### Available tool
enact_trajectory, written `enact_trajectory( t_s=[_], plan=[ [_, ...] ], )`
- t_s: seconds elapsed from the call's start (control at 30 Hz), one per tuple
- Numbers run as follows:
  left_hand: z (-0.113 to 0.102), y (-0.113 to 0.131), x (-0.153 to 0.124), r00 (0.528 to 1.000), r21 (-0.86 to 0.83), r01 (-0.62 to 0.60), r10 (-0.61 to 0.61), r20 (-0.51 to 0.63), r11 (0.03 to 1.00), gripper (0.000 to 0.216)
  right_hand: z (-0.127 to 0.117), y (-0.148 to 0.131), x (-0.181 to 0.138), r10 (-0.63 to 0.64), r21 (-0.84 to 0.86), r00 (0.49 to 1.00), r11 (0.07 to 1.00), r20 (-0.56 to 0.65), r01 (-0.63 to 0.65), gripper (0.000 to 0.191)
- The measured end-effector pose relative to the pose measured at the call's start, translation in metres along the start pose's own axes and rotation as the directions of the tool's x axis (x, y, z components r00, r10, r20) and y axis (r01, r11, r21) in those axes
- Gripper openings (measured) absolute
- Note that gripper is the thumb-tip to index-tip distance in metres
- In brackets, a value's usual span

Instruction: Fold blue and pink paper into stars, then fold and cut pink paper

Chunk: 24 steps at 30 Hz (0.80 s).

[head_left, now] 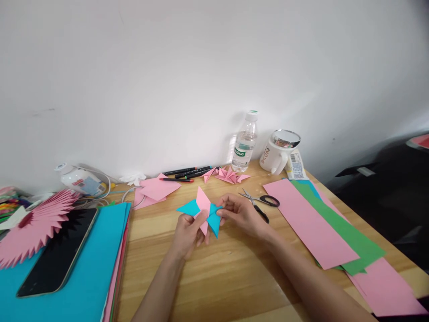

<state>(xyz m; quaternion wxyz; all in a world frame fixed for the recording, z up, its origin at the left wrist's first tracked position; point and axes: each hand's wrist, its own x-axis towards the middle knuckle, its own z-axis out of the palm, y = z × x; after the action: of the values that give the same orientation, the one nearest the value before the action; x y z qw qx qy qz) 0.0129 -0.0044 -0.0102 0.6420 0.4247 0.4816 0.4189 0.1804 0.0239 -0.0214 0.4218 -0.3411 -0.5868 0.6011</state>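
Note:
A folded paper star [203,200] in pink and blue, with several pointed arms, is held above the wooden table [208,286]. My left hand [190,230] grips it from below, thumb pressed on its middle. With thumb and fingertips, my right hand [239,212] pinches the blue point on the star's right side. Just right of that hand lie scissors [260,201] with black handles, blades parted. Behind the star, pink folded paper pieces [229,174] rest near the wall.
Pink paper strips [311,223] and green strips [338,223] overlap at right. A water bottle [246,142] and a white mug [276,154] stand by the wall. Black pens [192,172] lie behind. At left, a phone [60,255] and a pleated pink fan [36,232] lie on blue sheets [97,268].

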Motion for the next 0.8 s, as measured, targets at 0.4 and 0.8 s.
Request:
enact_trajectory(
  t_s=[0.4, 0.8],
  plan=[
    [0.005, -0.004, 0.002, 0.997, -0.066, -0.07, 0.071, 0.02, 0.995, 0.037, 0.012, 0.004, 0.0, 0.13, 0.147, 0.992, 0.981, 0.0, -0.128, 0.047],
    [-0.001, -0.003, 0.005, 0.986, -0.302, 0.148, -0.117, 0.118, 0.942, 0.043, 0.01, 0.003, 0.004, 0.091, 0.173, 0.996, 0.981, -0.015, -0.087, 0.039]
  ],
)
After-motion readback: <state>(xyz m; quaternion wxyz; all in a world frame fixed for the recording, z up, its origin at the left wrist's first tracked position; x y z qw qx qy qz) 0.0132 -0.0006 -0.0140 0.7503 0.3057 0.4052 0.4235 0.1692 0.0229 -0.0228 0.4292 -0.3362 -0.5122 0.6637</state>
